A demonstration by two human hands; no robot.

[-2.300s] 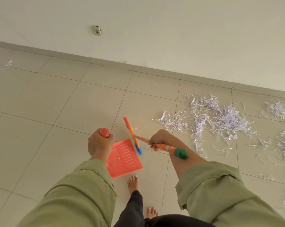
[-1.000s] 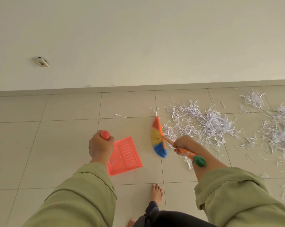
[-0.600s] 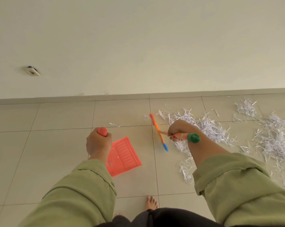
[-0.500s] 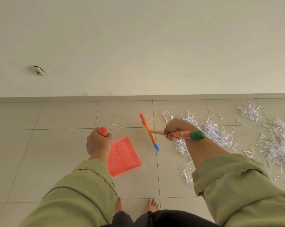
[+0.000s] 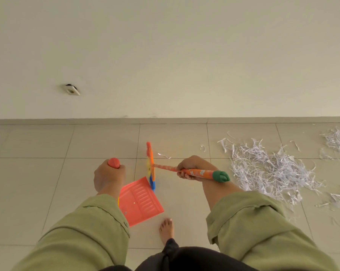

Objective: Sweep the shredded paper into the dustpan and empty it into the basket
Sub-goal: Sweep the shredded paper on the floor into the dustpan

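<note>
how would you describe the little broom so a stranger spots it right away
Start at the pale tiled floor below the wall. The right hand grips a small multicoloured plastic broom, beside the flat coral plastic dustpan; only it has a green-capped orange handle.

A single wide-angle head-worn camera looks forward and steeply down from standing height, both sleeved forearms close at the bottom edge, the tiled floor (image 5: pixel 38 173) beyond them, the wall (image 5: pixel 184 55) filling the upper half.

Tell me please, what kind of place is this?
Probably a plain indoor room, maybe in a home. The floor is large pale tiles meeting a bare cream wall with a wall socket. A bare foot suggests a home.
</note>
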